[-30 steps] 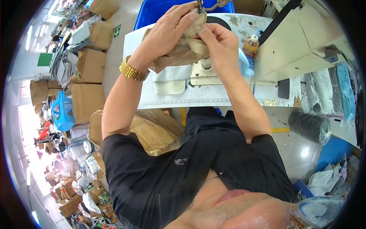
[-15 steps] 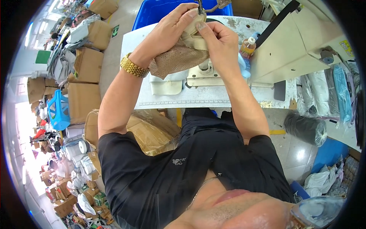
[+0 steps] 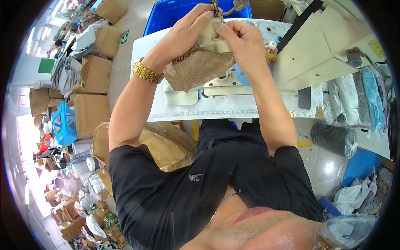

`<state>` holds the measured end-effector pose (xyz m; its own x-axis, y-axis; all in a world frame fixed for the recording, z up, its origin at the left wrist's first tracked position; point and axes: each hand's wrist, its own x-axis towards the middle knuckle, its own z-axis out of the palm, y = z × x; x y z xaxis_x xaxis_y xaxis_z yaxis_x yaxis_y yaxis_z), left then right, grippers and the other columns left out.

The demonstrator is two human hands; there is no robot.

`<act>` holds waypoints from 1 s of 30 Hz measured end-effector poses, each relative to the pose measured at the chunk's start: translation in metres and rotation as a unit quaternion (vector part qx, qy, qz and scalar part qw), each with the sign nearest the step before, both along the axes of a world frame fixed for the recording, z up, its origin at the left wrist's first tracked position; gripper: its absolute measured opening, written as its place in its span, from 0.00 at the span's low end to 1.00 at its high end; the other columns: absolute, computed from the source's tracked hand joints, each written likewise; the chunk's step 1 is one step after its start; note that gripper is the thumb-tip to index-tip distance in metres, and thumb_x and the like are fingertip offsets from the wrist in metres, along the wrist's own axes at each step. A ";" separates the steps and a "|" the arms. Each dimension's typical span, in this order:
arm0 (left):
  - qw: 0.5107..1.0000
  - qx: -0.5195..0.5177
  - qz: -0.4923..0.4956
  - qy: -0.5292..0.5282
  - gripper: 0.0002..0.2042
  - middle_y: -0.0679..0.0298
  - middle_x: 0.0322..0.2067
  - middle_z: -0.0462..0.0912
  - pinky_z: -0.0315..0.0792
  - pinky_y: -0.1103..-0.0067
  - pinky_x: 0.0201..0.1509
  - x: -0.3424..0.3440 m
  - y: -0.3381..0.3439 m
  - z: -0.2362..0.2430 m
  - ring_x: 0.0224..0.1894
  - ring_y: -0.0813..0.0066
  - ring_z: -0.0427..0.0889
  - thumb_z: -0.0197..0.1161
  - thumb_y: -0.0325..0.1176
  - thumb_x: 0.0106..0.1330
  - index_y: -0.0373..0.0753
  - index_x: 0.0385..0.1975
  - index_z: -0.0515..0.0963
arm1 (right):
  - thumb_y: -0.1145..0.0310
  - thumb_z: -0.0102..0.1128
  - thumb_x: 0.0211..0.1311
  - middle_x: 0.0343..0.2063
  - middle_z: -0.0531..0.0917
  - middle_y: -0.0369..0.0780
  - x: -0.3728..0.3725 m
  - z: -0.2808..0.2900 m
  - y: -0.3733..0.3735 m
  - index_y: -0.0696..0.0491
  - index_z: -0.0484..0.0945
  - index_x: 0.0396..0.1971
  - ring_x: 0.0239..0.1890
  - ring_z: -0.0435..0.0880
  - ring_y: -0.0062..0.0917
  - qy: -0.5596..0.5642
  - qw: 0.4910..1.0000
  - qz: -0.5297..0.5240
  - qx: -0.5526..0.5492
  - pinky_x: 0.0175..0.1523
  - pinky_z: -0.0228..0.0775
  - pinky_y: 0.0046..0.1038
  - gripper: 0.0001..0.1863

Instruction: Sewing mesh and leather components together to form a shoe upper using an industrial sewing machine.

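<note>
A beige piece with brown open mesh [image 3: 200, 71], possibly a shoe upper, is held up under the needle and presser foot [image 3: 216, 11] of a sewing machine [image 3: 314, 58]. My left hand [image 3: 185, 35] grips its left edge, with thumb and fingers close beside the foot. On the other side, my right hand [image 3: 248, 43] pinches the smooth beige part between thumb and curled fingers. The mesh hangs loose below both hands, toward me. Part of the beige section is hidden behind my fingers.
The white worktable [image 3: 233, 113] has a ruler along its near edge. A small bottle [image 3: 271, 51] stands right of my right hand, and a pale flat piece [image 3: 181, 98] lies at left. Behind sits a blue bin [image 3: 166, 16]. Cardboard boxes [image 3: 91, 114] line the left side.
The piece has turned a little under the presser foot, and its mesh now spreads lower and further right. My right hand has shifted slightly right; my left hand keeps its grip.
</note>
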<state>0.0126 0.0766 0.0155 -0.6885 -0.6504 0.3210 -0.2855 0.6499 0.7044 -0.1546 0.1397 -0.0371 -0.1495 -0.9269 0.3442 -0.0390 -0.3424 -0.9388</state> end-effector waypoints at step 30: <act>0.966 -0.130 0.223 -0.030 0.20 0.42 0.54 0.77 0.72 0.63 0.60 -0.026 0.065 0.015 0.56 0.43 0.77 0.51 0.29 0.73 0.30 0.62 0.71 | 0.67 0.70 0.60 0.33 0.86 0.33 -0.029 -0.007 0.001 0.58 0.86 0.41 0.36 0.81 0.12 0.002 0.997 0.070 -0.033 0.42 0.74 0.19 0.13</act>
<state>-0.0134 0.1415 0.0308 -0.3813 -0.7885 0.4825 -0.6125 0.6065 0.5070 -0.1838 0.1403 -0.0439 -0.0177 -0.9137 0.4060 0.0099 -0.4062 -0.9137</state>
